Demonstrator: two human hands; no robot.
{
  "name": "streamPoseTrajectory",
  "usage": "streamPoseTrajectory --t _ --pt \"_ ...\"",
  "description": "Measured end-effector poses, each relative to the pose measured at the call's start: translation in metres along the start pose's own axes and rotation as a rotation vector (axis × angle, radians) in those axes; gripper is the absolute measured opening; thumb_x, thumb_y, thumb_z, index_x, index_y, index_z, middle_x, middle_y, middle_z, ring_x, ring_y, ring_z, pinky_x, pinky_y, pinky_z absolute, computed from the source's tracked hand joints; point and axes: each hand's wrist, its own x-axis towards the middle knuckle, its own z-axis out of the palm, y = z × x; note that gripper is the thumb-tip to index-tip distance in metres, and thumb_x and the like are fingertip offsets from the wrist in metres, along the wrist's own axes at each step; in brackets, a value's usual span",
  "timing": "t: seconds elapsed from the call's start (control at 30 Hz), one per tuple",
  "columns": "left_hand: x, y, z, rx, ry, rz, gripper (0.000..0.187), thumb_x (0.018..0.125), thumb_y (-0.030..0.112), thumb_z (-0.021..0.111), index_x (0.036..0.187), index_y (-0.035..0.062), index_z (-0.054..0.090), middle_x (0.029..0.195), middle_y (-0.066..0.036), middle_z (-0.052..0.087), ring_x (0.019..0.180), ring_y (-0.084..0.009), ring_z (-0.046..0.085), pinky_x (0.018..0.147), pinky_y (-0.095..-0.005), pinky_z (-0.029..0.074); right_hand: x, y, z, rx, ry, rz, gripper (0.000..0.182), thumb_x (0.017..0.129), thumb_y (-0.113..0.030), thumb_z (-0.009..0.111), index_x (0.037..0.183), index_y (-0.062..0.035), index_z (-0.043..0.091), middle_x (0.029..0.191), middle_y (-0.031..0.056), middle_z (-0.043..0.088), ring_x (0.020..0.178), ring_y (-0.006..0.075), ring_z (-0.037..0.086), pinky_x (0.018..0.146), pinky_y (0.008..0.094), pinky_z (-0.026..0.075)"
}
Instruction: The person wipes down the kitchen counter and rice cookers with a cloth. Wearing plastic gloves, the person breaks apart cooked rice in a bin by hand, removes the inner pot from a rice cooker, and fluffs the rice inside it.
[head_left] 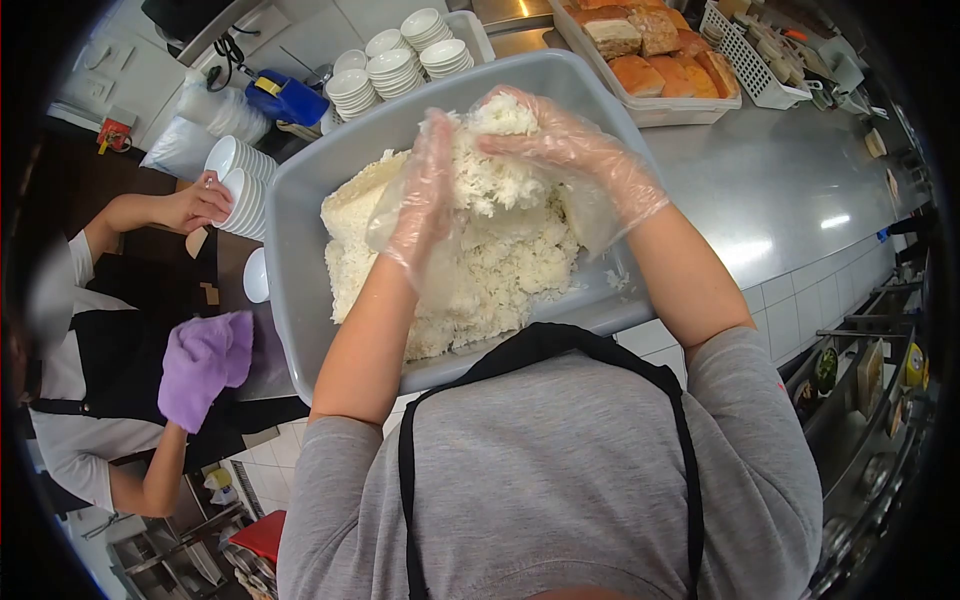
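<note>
A large grey plastic tub (pixel 292 290) holds a heap of cooked white rice (pixel 480 300). Both my hands wear loose see-through plastic gloves and are raised over the heap. Between them is a clump of rice (pixel 505 165). My right hand (pixel 580 150) curls around its far and right side, with rice against the palm and fingers. Pressed along the clump's left side is my left hand (pixel 428 190), its fingers pointing away from me. Loose grains stick to the tub's right inner wall.
At left, a co-worker's hand (pixel 205 203) touches stacked white bowls (pixel 245 185); the other holds a purple cloth (pixel 207 368). More stacked bowls (pixel 390 70) stand behind the tub. A bread-filled container (pixel 690 112) and white basket (pixel 770 85) sit on the steel counter (pixel 780 195).
</note>
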Motion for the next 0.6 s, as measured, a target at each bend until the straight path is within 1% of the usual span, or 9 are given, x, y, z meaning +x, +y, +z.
streamPoseTrajectory --t 0.03,0.07,0.1,0.13,0.23,0.3,0.4,0.57,0.6 --pt "0.001 0.002 -0.002 -0.041 -0.014 -0.057 0.055 0.092 0.038 0.054 0.133 0.0067 0.037 0.118 -0.011 0.054 0.106 -0.0195 0.053 0.090 -0.0340 0.044 -0.001 0.000 -0.001 -0.003 0.003 -0.001 0.043 0.081 -0.036 0.072 0.110 -0.0089 0.056 0.108 0.0024 0.061 0.099 0.0125 0.056 0.092 0.0301 0.044" --pt "0.002 0.005 -0.005 -0.082 -0.026 -0.115 0.058 0.092 0.039 0.053 0.136 0.0056 0.035 0.120 -0.011 0.054 0.107 -0.0198 0.053 0.091 -0.0344 0.044 -0.002 0.002 0.000 0.089 0.048 0.053 0.059 0.079 -0.047 0.068 0.121 -0.0084 0.052 0.119 0.0081 0.057 0.112 0.0192 0.051 0.098 0.0322 0.039" --pt "0.001 0.008 -0.010 -0.112 -0.243 -0.056 0.057 0.093 0.038 0.050 0.137 0.0049 0.033 0.121 -0.012 0.052 0.106 -0.0206 0.054 0.087 -0.0361 0.048 -0.003 0.005 0.002 0.183 0.091 0.108 0.076 0.077 -0.059 0.063 0.132 -0.0080 0.049 0.130 0.0138 0.052 0.124 0.0258 0.047 0.105 0.0342 0.034" --pt "-0.001 0.009 -0.013 -0.142 -0.457 0.004 0.056 0.094 0.036 0.048 0.138 0.0043 0.031 0.122 -0.013 0.050 0.105 -0.0213 0.056 0.082 -0.0378 0.052 -0.003 0.009 0.004 0.185 0.091 0.109 0.076 0.077 -0.059 0.063 0.132 -0.0080 0.049 0.130 0.0138 0.052 0.124 0.0258 0.047 0.105 0.0342 0.034" --pt "-0.007 0.006 -0.017 -0.002 -0.510 0.008 0.052 0.092 0.021 0.051 0.138 0.0053 0.032 0.125 -0.011 0.047 0.104 -0.0192 0.056 0.078 -0.0362 0.054 0.002 0.017 0.002 0.264 0.141 0.042 0.065 0.081 -0.055 0.060 0.127 -0.0096 0.052 0.130 0.0115 0.051 0.122 0.0245 0.047 0.103 0.0341 0.035" --pt "-0.013 0.010 -0.012 0.051 -0.465 0.020 0.053 0.090 0.016 0.052 0.138 0.0066 0.032 0.127 -0.010 0.045 0.103 -0.0185 0.056 0.077 -0.0352 0.054 0.005 0.013 -0.005 0.060 -0.062 -0.097 0.049 0.084 -0.040 0.060 0.123 -0.0100 0.055 0.123 0.0108 0.055 0.114 0.0222 0.052 0.099 0.0340 0.039" --pt "-0.015 0.013 -0.009 0.194 -0.408 0.078 0.054 0.089 0.011 0.053 0.139 0.0092 0.033 0.125 -0.009 0.046 0.100 -0.0160 0.056 0.073 -0.0324 0.054 0.011 0.028 -0.001 0.096 -0.027 -0.238 0.039 0.084 -0.026 0.061 0.119 -0.0085 0.057 0.114 0.0098 0.058 0.106 0.0186 0.054 0.093 0.0328 0.042" --pt "-0.019 0.019 -0.004 0.523 -0.260 0.116 0.049 0.088 0.010 0.055 0.135 0.0100 0.041 0.115 -0.006 0.054 0.094 -0.0114 0.055 0.074 -0.0287 0.051 0.018 0.027 -0.003 0.178 0.047 -0.245 0.034 0.085 -0.018 0.062 0.117 -0.0078 0.057 0.112 0.0067 0.059 0.100 0.0133 0.054 0.087 0.0289 0.045" --pt "-0.010 0.008 -0.009 0.599 -0.251 0.325 0.046 0.088 0.011 0.055 0.133 0.0091 0.044 0.113 -0.005 0.056 0.093 -0.0110 0.055 0.076 -0.0275 0.049 0.019 0.026 -0.003 0.173 0.086 -0.219 0.031 0.088 -0.018 0.062 0.116 -0.0063 0.056 0.113 0.0042 0.057 0.098 0.0100 0.052 0.085 0.0269 0.045"
